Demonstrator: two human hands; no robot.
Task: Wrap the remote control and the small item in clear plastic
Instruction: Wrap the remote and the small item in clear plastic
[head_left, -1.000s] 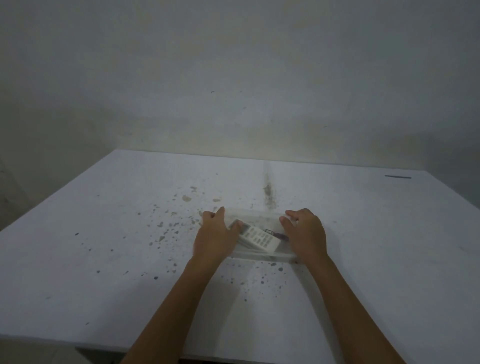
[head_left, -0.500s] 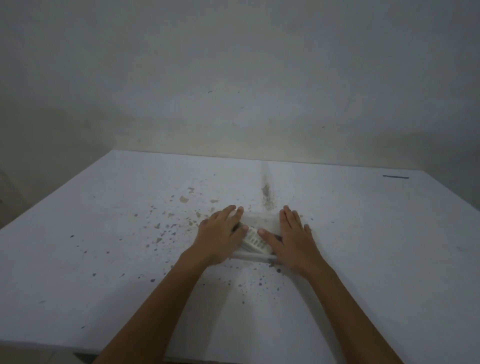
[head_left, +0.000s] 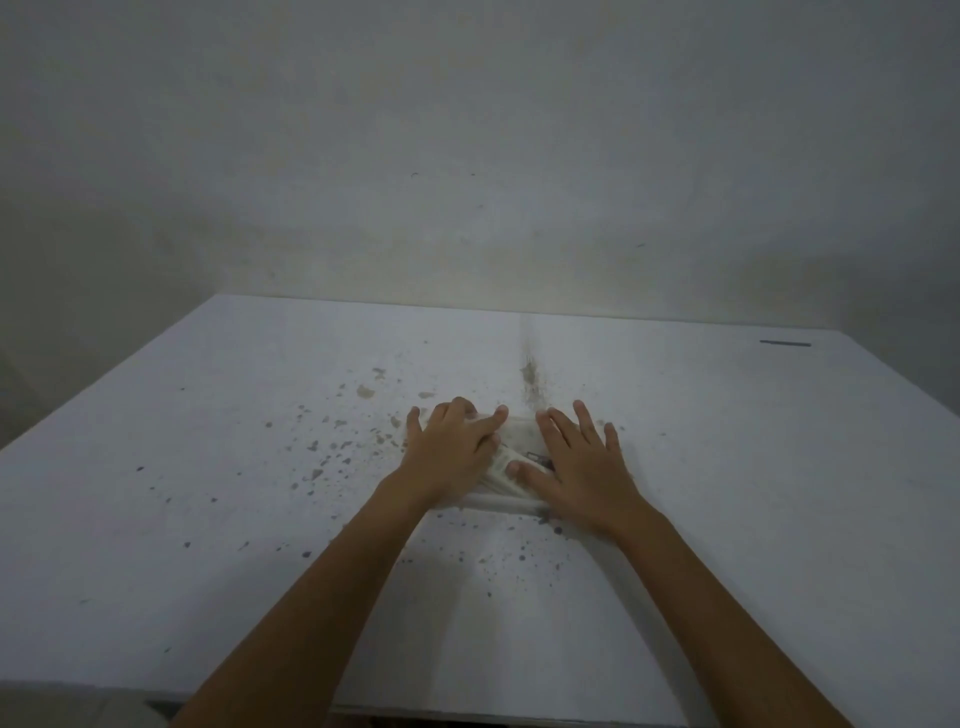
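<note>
A white remote control (head_left: 500, 466) lies on the table under folded clear plastic (head_left: 519, 430). Only a strip of the remote shows between my hands. A small dark item (head_left: 538, 458) sits right beside it under the plastic. My left hand (head_left: 451, 453) lies palm down on the left part of the bundle, fingers slightly bent. Palm down on the right part is my right hand (head_left: 577, 467), fingers spread and thumb on the remote. A folded plastic edge (head_left: 498, 503) runs along the near side of the bundle.
The white table (head_left: 727, 493) is speckled with dark stains around the bundle, and a dirty streak (head_left: 530, 374) runs toward the far edge. A thin dark line (head_left: 784, 343) lies at the far right corner. A bare wall stands behind the table.
My hands went from gripping the sides of the plastic to lying flat on top of it. The plastic has been folded in over the remote, and the bundle is narrower.
</note>
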